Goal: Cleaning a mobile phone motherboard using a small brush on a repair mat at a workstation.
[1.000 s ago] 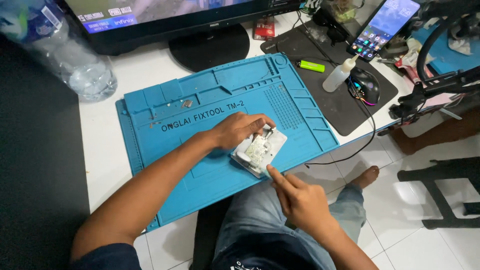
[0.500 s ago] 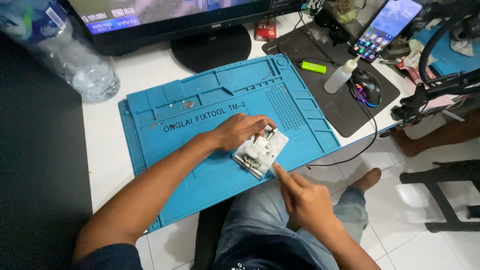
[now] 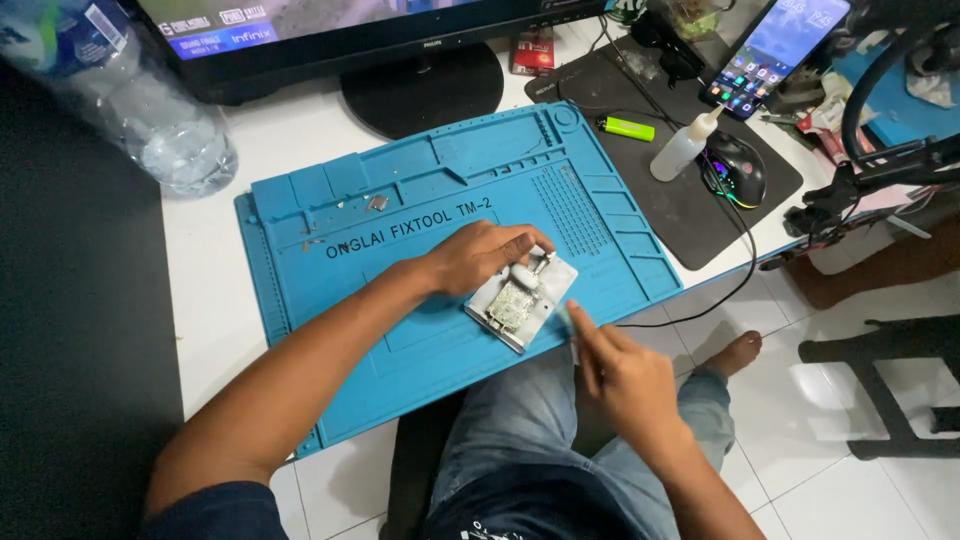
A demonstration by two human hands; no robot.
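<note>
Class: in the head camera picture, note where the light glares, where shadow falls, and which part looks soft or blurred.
Head view: even light; glare on the white floor tiles; soft shadow under the left hand; right hand slightly soft; plastic bottle stretched at the corner.

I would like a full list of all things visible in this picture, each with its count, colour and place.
Repair mat: one, blue, on the white desk.
Circuit board in metal holder: one, silver with a greenish board, at the mat's near right part.
Monitor: one, black, on a round stand behind the mat.
Water bottle: one, clear, far left.
Mouse pad: one, black, right of the mat.
Lighter: one, yellow-green, on the pad.
Dropper bottle: one, white, on the pad.
Mouse: one, black with coloured lights, on the pad.
Phone: one, screen lit, propped far right.
Left hand: resting on the holder.
Right hand: at the holder's near edge, forefinger pointing at it.
</note>
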